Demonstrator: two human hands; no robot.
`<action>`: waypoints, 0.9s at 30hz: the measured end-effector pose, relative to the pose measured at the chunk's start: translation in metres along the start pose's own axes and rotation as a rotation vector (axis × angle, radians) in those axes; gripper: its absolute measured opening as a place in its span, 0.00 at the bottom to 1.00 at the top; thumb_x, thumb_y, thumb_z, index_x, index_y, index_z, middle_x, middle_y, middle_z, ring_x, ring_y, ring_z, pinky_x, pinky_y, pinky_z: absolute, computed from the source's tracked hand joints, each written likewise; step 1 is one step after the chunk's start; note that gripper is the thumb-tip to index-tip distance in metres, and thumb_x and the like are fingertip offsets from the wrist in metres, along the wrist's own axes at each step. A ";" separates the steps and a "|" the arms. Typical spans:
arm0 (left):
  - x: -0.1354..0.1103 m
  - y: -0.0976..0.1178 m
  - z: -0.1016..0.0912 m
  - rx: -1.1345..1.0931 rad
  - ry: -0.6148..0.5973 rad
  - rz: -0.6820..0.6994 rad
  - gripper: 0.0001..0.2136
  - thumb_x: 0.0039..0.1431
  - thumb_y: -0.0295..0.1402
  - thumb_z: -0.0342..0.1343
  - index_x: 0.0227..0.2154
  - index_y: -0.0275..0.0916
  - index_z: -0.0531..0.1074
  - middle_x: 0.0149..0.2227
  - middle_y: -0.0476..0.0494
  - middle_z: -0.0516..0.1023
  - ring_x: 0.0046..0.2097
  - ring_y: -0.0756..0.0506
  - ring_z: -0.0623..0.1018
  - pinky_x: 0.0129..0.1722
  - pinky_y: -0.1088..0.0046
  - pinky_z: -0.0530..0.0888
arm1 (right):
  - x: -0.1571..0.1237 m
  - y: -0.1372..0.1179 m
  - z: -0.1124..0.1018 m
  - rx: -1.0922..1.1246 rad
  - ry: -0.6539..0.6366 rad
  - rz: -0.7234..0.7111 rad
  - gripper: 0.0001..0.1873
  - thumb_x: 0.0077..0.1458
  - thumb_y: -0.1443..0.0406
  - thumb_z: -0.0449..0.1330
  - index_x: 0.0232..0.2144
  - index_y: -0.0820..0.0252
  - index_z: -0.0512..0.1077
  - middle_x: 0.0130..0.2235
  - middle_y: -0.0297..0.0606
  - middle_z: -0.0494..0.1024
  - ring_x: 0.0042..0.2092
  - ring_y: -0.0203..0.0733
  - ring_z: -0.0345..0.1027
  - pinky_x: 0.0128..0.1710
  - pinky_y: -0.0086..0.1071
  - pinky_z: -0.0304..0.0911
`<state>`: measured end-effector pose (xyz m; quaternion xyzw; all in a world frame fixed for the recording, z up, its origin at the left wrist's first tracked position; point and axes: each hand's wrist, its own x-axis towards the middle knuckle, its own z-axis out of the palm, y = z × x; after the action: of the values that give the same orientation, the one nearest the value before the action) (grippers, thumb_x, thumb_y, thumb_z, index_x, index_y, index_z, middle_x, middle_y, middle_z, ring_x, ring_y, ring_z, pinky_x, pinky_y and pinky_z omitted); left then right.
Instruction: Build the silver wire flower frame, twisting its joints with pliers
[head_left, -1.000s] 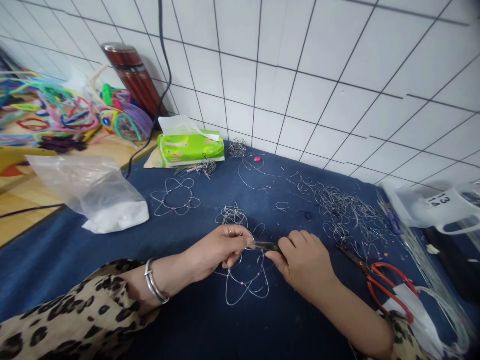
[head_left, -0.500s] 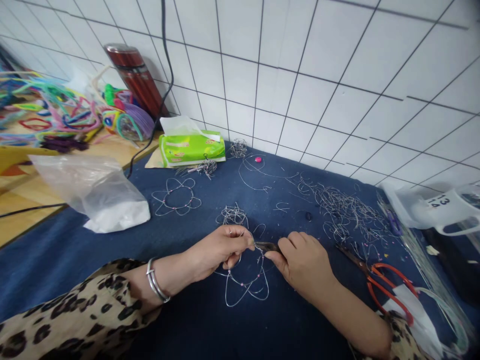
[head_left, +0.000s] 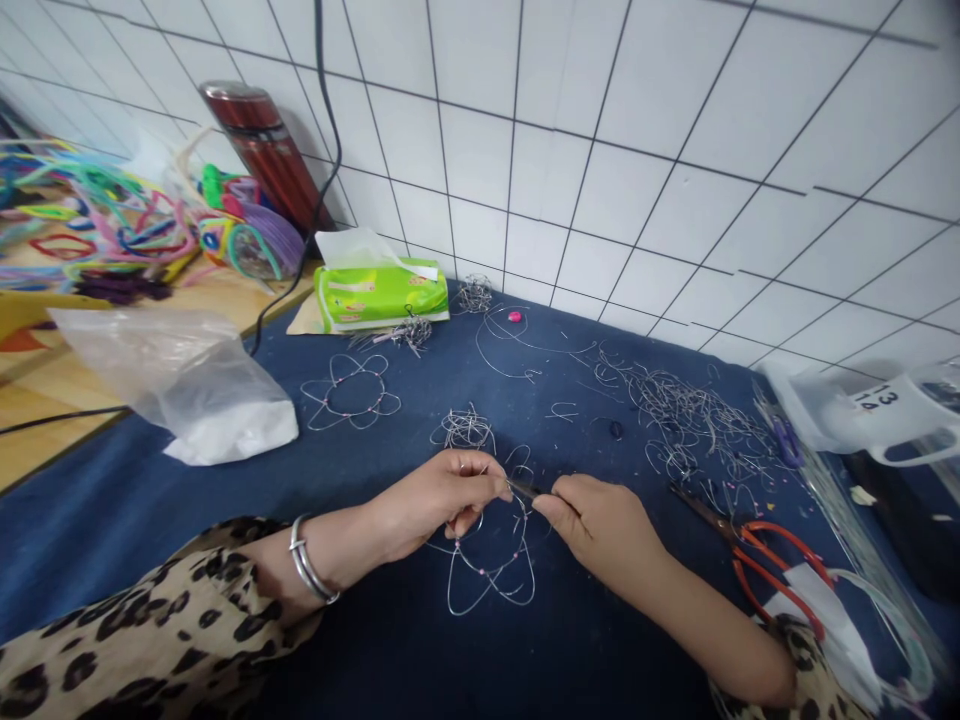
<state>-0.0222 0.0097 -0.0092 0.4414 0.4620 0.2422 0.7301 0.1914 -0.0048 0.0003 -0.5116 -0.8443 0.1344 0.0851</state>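
Between thumb and fingers my left hand (head_left: 454, 495) pinches a flower-shaped wire ring (head_left: 491, 573), with looped petals and small pink beads, above the blue cloth. My right hand (head_left: 604, 525) is closed around a pair of pliers (head_left: 531, 490); their dark jaws meet the wire right at my left fingertips. Most of the pliers' handles are hidden inside the fist. Just beyond my left hand sits a tangle of wire (head_left: 466, 428). A similar beaded wire flower (head_left: 352, 392) lies flat on the cloth, farther left.
Orange-handled scissors (head_left: 780, 560) lie at the right, below a heap of wire scraps (head_left: 690, 415). A white plastic container (head_left: 862, 405) stands at the right edge. A plastic bag (head_left: 180, 390), green tissue pack (head_left: 382, 295) and red thermos (head_left: 266, 150) are at the left.
My right hand has turned slightly, tilting the pliers at the wire. My left hand keeps its pinch on the wire flower; the whole view has shifted a little.
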 end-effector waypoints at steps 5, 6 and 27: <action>0.000 0.000 0.001 0.031 0.000 0.017 0.07 0.52 0.34 0.53 0.28 0.36 0.70 0.13 0.56 0.61 0.15 0.55 0.61 0.15 0.81 0.57 | 0.002 0.000 -0.006 0.054 -0.055 0.013 0.25 0.60 0.51 0.42 0.20 0.60 0.63 0.21 0.29 0.67 0.23 0.29 0.60 0.22 0.26 0.45; -0.001 0.000 0.001 0.038 0.002 0.020 0.07 0.52 0.35 0.53 0.28 0.36 0.70 0.13 0.56 0.61 0.15 0.55 0.61 0.15 0.81 0.57 | 0.002 0.000 -0.007 0.063 -0.061 0.016 0.25 0.60 0.51 0.42 0.20 0.60 0.62 0.21 0.29 0.67 0.23 0.29 0.59 0.22 0.26 0.45; -0.001 0.000 0.001 0.026 -0.027 0.061 0.04 0.51 0.31 0.51 0.26 0.36 0.69 0.13 0.56 0.61 0.15 0.55 0.60 0.16 0.80 0.56 | 0.001 0.007 0.003 -0.131 0.097 -0.151 0.23 0.59 0.51 0.44 0.25 0.60 0.66 0.27 0.36 0.67 0.31 0.36 0.60 0.33 0.29 0.53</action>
<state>-0.0221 0.0085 -0.0091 0.4678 0.4416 0.2523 0.7228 0.1960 -0.0017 -0.0042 -0.4570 -0.8823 0.0473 0.1022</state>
